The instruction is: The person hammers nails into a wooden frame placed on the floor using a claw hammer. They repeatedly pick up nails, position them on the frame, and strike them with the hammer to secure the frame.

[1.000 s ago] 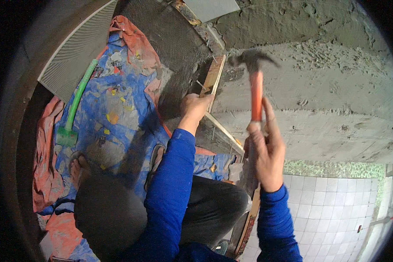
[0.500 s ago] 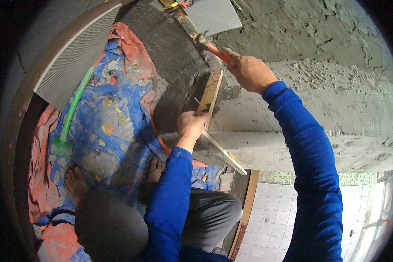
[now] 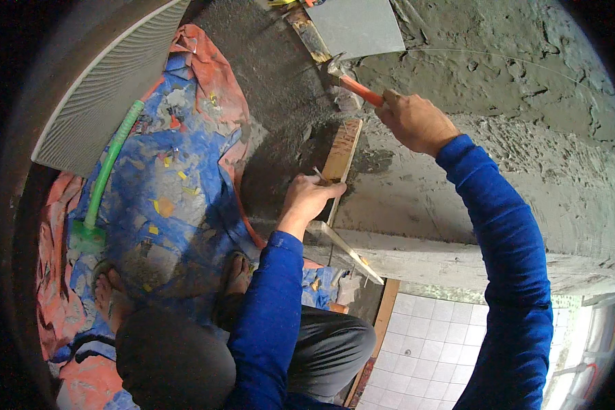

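Note:
My right hand (image 3: 417,123) is closed round the orange handle of a claw hammer (image 3: 363,89). Its metal head is raised beyond the far end of a wooden strip (image 3: 343,149). That strip lies along the edge between the dark floor and the grey cement surface. My left hand (image 3: 310,199) is closed on the strip's nearer part, thumb along one side. A thin nail (image 3: 318,173) sticks out beside the fingers; whether they touch it I cannot tell. A second, narrower wooden strip (image 3: 352,253) with nails slants away just below the left hand.
A green mallet (image 3: 89,232) lies on a dirty blue and orange tarp (image 3: 184,171) by my feet. A ridged tile (image 3: 109,89) leans at the left. A grey tile (image 3: 355,27) rests on wet mortar (image 3: 478,75) at the far side. White wall tiles (image 3: 424,328) show lower right.
The whole view has shifted a little, moving the strip and hammer rightward in it. My left fingers now sit nearer the nail. The hammer stays raised beyond the strip's far end.

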The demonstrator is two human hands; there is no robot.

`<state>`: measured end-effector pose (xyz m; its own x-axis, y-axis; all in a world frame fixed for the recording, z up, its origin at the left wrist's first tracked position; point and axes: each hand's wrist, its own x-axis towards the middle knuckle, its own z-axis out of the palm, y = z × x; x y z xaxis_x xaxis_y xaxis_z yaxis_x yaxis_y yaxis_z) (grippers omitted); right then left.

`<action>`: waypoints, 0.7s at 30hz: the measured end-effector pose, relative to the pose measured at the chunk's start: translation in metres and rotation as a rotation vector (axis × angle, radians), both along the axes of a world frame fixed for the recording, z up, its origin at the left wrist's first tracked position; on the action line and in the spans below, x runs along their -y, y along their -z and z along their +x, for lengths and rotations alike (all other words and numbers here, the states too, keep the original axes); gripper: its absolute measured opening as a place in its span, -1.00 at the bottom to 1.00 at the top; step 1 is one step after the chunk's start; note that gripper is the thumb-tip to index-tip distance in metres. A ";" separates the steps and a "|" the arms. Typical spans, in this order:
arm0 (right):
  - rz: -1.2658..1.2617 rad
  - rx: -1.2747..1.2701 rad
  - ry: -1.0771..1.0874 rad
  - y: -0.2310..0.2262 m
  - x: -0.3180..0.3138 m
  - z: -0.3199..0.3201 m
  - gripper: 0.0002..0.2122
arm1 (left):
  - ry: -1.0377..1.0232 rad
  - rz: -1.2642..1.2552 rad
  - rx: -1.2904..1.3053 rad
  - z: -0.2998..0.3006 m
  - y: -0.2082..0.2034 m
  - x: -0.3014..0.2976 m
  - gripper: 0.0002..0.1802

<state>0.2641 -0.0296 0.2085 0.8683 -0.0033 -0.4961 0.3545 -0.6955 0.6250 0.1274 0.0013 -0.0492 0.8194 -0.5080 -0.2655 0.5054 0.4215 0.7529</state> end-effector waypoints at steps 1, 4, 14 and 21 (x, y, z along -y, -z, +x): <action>0.024 -0.013 -0.004 0.001 0.001 0.001 -0.65 | -0.002 0.004 0.025 0.001 0.000 0.000 -0.48; 0.056 -0.034 -0.002 0.003 0.001 -0.001 -0.62 | -0.002 0.029 0.073 0.002 0.002 0.001 -0.50; -0.164 -0.274 -0.007 0.004 -0.002 -0.013 -0.44 | 0.010 0.064 0.112 0.003 0.001 -0.001 -0.44; -0.219 -0.334 0.113 -0.005 -0.006 -0.009 -0.48 | 0.063 0.192 0.100 0.002 -0.001 0.001 -0.40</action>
